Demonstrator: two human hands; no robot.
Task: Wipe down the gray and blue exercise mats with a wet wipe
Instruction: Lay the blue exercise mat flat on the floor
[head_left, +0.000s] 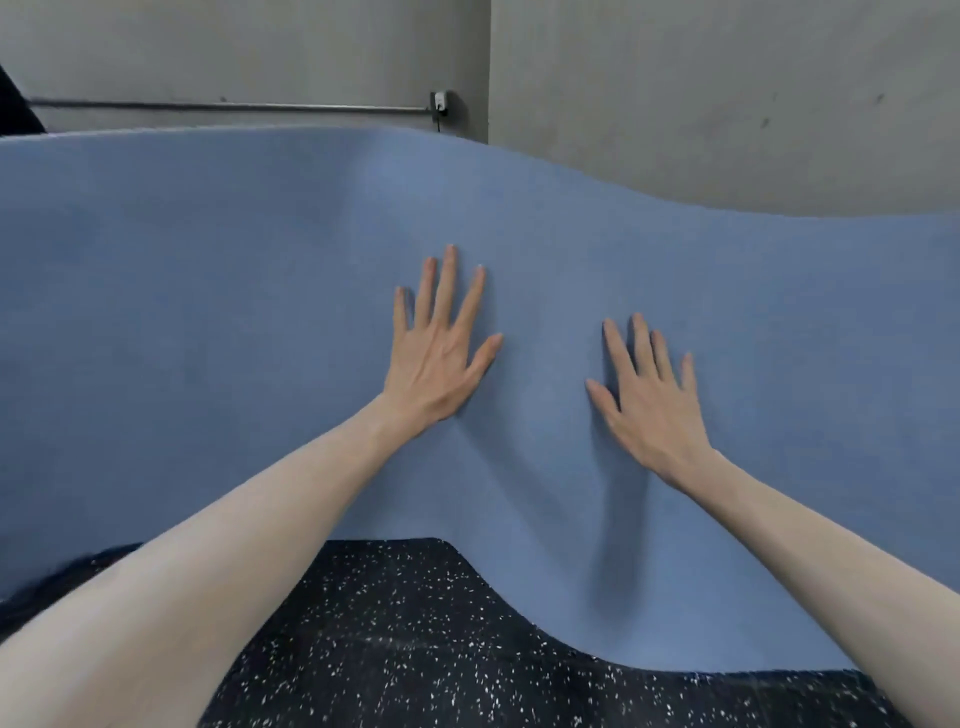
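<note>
We see the floor (405, 649) in the lower middle of the frame: black rubber, densely flecked with white specks. Directly on it lies the blue mat (208, 312), which fills the wide middle band of the frame from the left edge to the right. Its near edge curves over the floor, arching up at lower centre and dipping lower toward the lower right. The mat's surface is not flat; it ripples, with a soft fold running down its right half. Its far edge, wavy too, meets the grey wall (727, 104) across the upper part of the frame.
</note>
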